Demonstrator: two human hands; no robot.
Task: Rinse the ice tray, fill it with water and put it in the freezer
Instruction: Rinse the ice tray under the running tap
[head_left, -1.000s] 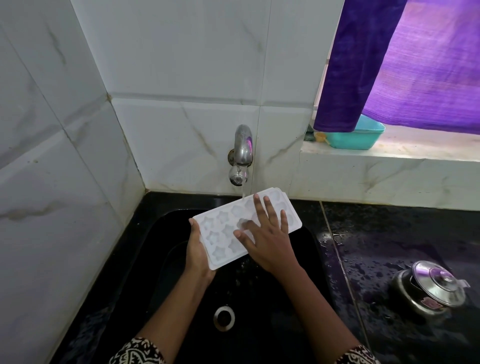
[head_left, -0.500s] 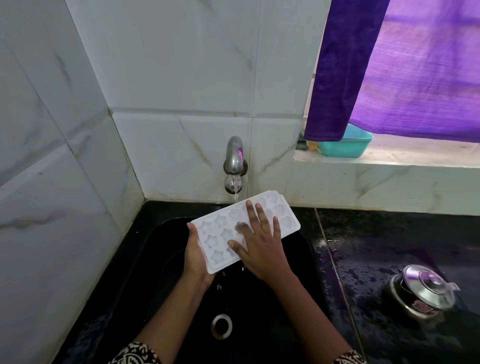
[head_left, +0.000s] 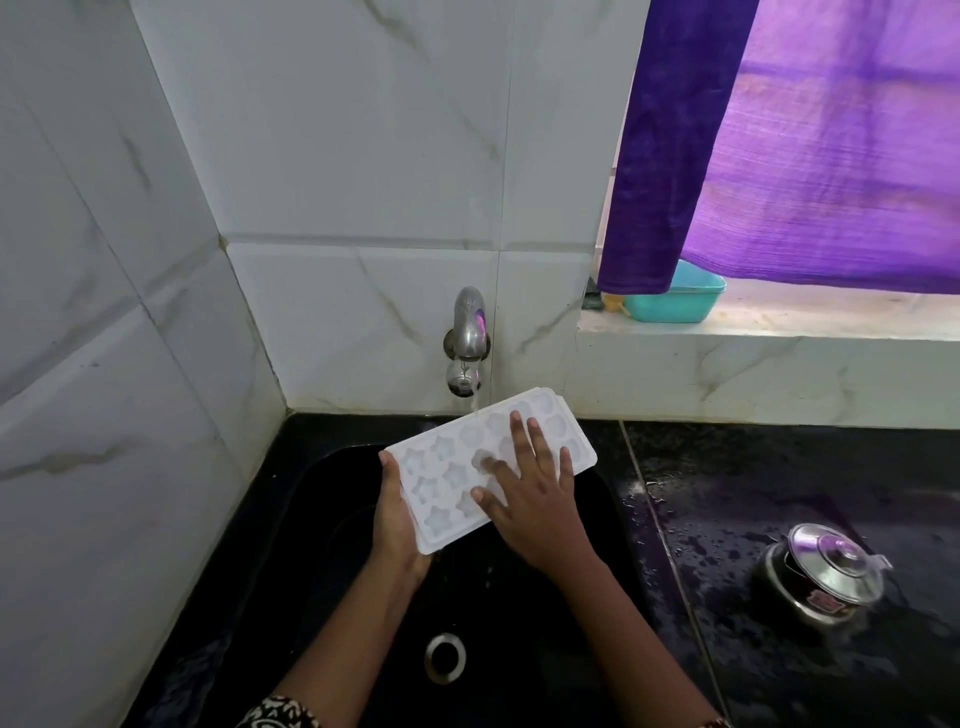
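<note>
Spread fingers (head_left: 524, 441) of the right hand (head_left: 535, 499) press flat on the white ice tray (head_left: 447, 467), which the left hand (head_left: 397, 519) grips by its near end over the black sink (head_left: 322, 519), under the running tap (head_left: 467, 338) on a white tiled wall. Compared with half a second ago, the tray and hands sit much as before. A lidded steel pot (head_left: 826, 571) stands on the wet black counter (head_left: 779, 478), contents hidden, and a teal tub (head_left: 675, 304) rests on the sill.

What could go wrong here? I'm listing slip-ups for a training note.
1. The left hand holds the tray by one short end only; it might tip into the sink.
2. The tap stream hits the tray's far edge, so water may splash onto the already wet counter.
</note>
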